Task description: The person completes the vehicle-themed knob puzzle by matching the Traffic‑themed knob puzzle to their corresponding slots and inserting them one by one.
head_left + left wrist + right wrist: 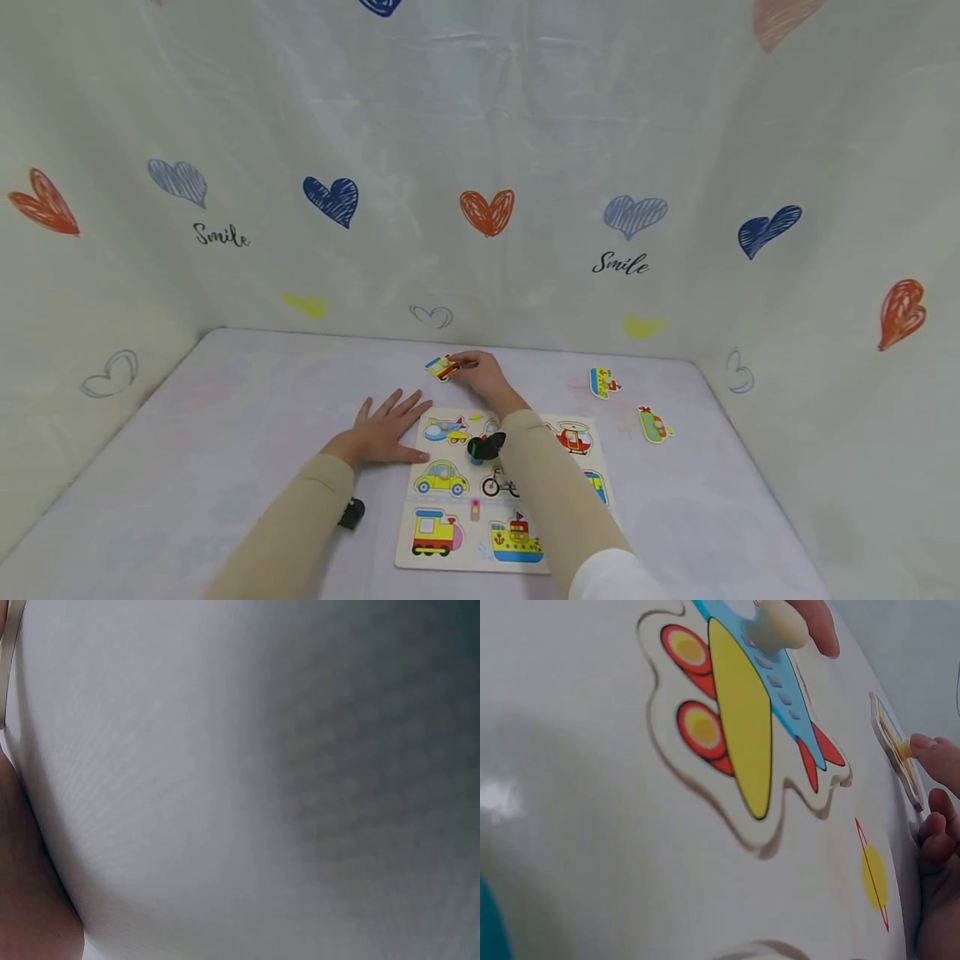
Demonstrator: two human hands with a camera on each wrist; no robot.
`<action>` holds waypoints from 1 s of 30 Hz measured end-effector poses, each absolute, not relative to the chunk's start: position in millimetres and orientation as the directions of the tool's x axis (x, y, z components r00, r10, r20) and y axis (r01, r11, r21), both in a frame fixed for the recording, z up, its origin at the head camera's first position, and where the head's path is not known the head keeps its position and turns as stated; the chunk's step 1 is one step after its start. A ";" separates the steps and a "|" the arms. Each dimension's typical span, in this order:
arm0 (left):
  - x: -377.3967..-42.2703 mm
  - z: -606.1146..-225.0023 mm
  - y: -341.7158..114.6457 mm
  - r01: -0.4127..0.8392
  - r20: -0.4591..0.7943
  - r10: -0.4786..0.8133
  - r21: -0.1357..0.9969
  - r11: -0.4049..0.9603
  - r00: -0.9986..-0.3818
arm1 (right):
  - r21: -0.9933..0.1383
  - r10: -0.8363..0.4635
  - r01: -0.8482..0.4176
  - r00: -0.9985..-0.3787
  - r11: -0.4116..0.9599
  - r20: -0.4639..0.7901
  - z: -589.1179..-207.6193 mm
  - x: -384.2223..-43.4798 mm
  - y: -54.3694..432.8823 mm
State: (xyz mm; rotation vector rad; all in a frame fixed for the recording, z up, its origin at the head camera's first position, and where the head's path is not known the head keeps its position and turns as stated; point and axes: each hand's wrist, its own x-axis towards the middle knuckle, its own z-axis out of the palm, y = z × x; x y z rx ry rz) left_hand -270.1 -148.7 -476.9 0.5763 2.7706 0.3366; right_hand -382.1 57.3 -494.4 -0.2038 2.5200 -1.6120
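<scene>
My right hand (491, 383) reaches past the far edge of a wooden puzzle board (472, 492). Its fingers pinch the small knob of a train puzzle piece (442, 367); whether the piece is lifted off the table, I cannot tell. In the right wrist view the same train piece (896, 754) appears nearly edge-on beside the curled fingers (937, 761). My left hand (382, 433) rests on the table with fingers spread, its thumb at the board's left edge. An airplane piece (446, 430) with a knob sits on the board nearby.
To the right of the board lie a loose ship piece (602, 382) and a loose submarine-like piece (654, 425). The board bears a car (441, 478), a train picture (435, 533) and a ship picture (516, 542). A heart-patterned curtain (405, 275) stands behind the table.
</scene>
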 end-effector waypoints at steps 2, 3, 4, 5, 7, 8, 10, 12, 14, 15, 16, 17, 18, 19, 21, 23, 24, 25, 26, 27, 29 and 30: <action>-270.4 -478.1 -148.5 0.353 -0.229 0.420 0.283 0.892 -0.878 | -0.893 -0.196 -0.058 -0.980 0.446 -0.034 -493.9 -382.5 57.5; -270.5 -478.7 -148.6 0.355 -0.226 0.422 0.285 0.890 -0.878 | -0.887 -0.201 -0.068 -0.979 0.456 -0.028 -494.0 -382.7 57.2; -270.6 -479.4 -148.8 0.355 -0.227 0.423 0.286 0.890 -0.877 | -0.881 -0.204 -0.073 -0.979 0.467 -0.027 -494.4 -382.9 57.0; -270.9 -480.6 -149.1 0.355 -0.226 0.422 0.285 0.890 -0.878 | -0.878 -0.205 -0.074 -0.978 0.474 -0.027 -494.9 -383.1 56.5; -271.2 -482.0 -149.7 0.355 -0.217 0.423 0.290 0.889 -0.880 | -0.871 -0.202 -0.067 -0.979 0.486 -0.038 -496.2 -383.2 55.6; -271.3 -482.8 -150.1 0.356 -0.219 0.422 0.285 0.890 -0.880 | -0.870 -0.201 -0.063 -0.979 0.489 -0.042 -496.7 -383.2 55.0; -271.0 -483.5 -150.8 0.360 -0.210 0.424 0.284 0.889 -0.881 | -0.862 -0.198 -0.058 -0.979 0.503 -0.050 -497.5 -383.4 54.2; -271.2 -484.2 -150.9 0.363 -0.204 0.426 0.285 0.887 -0.882 | -0.851 -0.198 -0.063 -0.979 0.521 -0.049 -497.9 -383.3 53.7; -271.2 -484.1 -150.4 0.362 -0.206 0.426 0.287 0.887 -0.881 | -0.836 -0.205 -0.079 -0.978 0.542 -0.040 -497.5 -382.8 53.0; -271.1 -483.4 -150.0 0.360 -0.205 0.426 0.292 0.886 -0.881 | -0.828 -0.207 -0.086 -0.978 0.555 -0.037 -497.2 -382.2 52.8; -271.9 -483.8 -149.4 0.354 -0.215 0.420 0.287 0.890 -0.881 | -0.821 -0.208 -0.091 -0.977 0.564 -0.035 -496.6 -381.6 52.6; -272.1 -483.5 -149.1 0.352 -0.218 0.418 0.286 0.891 -0.882 | -0.814 -0.209 -0.096 -0.977 0.573 -0.031 -495.9 -381.0 52.2; -272.0 -483.2 -148.8 0.351 -0.222 0.416 0.281 0.893 -0.882 | -0.811 -0.206 -0.098 -0.978 0.577 -0.028 -495.3 -380.5 51.8; -271.9 -482.7 -148.4 0.349 -0.222 0.414 0.280 0.894 -0.883 | -0.810 -0.203 -0.099 -0.979 0.578 -0.026 -494.7 -379.7 51.5; -272.2 -482.8 -148.3 0.347 -0.226 0.409 0.268 0.899 -0.884 | -0.812 -0.191 -0.092 -0.981 0.576 -0.025 -493.8 -378.6 51.1; -271.9 -482.4 -148.1 0.345 -0.226 0.405 0.264 0.901 -0.886 | -0.814 -0.180 -0.087 -0.983 0.574 -0.022 -493.5 -377.9 50.9; -271.6 -481.8 -147.9 0.344 -0.227 0.405 0.264 0.901 -0.886 | -0.816 -0.177 -0.086 -0.984 0.571 -0.020 -493.4 -377.7 50.8; -271.6 -481.6 -147.9 0.342 -0.229 0.403 0.265 0.902 -0.886 | -0.815 -0.175 -0.088 -0.984 0.573 -0.017 -493.4 -377.7 50.9; -271.5 -481.3 -147.8 0.343 -0.230 0.404 0.265 0.901 -0.885 | -0.813 -0.174 -0.090 -0.985 0.575 -0.014 -493.6 -378.0 50.9; -271.2 -480.6 -147.7 0.341 -0.233 0.403 0.265 0.902 -0.885 | -0.811 -0.173 -0.093 -0.985 0.577 -0.010 -493.9 -378.4 50.9; -271.5 -480.1 -147.7 0.342 -0.235 0.403 0.262 0.902 -0.884 | -0.813 -0.173 -0.100 -0.985 0.574 -0.002 -494.9 -379.7 51.1; -271.6 -479.8 -147.9 0.344 -0.233 0.406 0.266 0.901 -0.883 | -0.813 -0.174 -0.102 -0.985 0.573 0.000 -495.2 -380.4 51.2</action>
